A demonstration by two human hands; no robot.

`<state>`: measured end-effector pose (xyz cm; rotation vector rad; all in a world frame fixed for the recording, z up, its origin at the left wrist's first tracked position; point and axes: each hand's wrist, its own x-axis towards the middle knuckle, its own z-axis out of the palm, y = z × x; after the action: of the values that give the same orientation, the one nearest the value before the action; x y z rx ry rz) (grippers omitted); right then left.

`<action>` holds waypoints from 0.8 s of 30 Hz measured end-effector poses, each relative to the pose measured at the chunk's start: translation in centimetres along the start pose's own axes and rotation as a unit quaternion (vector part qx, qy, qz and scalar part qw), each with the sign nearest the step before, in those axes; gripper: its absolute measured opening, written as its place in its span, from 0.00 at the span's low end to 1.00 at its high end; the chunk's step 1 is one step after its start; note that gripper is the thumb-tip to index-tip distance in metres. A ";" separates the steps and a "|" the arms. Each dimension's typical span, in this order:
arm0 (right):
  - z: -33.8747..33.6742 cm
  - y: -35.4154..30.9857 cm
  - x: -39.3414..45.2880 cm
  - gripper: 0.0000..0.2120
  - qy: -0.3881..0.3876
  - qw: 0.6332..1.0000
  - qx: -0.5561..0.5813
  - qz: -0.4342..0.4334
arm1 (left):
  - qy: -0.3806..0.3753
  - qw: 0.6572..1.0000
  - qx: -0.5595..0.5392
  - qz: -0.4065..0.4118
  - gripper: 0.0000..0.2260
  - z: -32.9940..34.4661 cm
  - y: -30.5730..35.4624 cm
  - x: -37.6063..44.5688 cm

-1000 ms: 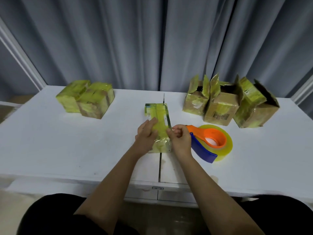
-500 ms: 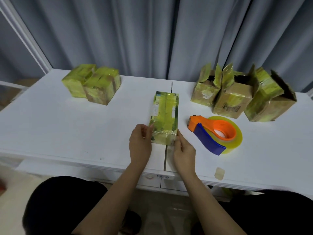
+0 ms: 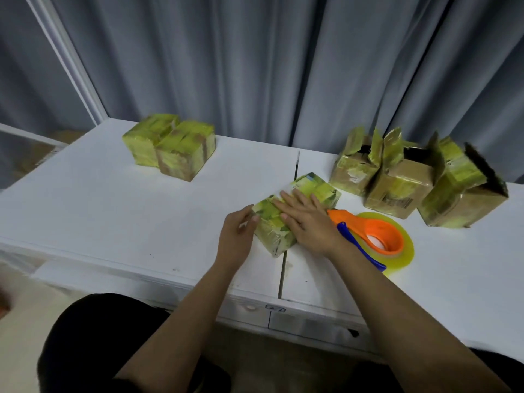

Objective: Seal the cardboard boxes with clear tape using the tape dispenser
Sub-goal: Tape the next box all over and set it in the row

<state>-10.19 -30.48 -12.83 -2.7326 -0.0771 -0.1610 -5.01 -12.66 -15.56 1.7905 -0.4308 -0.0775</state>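
A long flat box (image 3: 317,188) wrapped in yellowish tape lies at the middle of the white table (image 3: 113,217), turned at an angle. My right hand (image 3: 306,219) rests flat on top of it, fingers spread. My left hand (image 3: 238,236) touches its near left end. The tape dispenser (image 3: 377,239), orange and blue with a yellow roll, lies on the table just right of my right hand.
Two taped boxes (image 3: 170,146) stand together at the back left. Three cardboard boxes (image 3: 411,180) with raised open flaps stand at the back right. Grey curtains hang behind the table. A seam (image 3: 283,273) splits the tabletop under the flat box.
The flat box has turned from lying straight away from me to slanting right. My right hand moved from its near end onto its top. The camera view shifted left.
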 end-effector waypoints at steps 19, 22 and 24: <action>1.5 0.0 0.4 0.23 0.054 0.998 0.025 0.020 | -0.119 0.988 0.079 0.052 0.49 1.1 -0.3 -0.2; 1.7 0.0 0.4 0.23 0.063 0.997 0.027 0.023 | -0.112 0.986 0.073 0.095 0.38 0.6 -1.7 1.1; 1.8 0.0 0.5 0.23 0.067 0.997 0.031 0.024 | -0.107 0.988 0.058 0.095 0.35 0.8 -2.1 1.2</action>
<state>-9.51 -29.76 -14.42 -2.6513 0.0210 -0.3220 -3.62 -13.37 -17.58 1.8530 -0.7719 -0.1147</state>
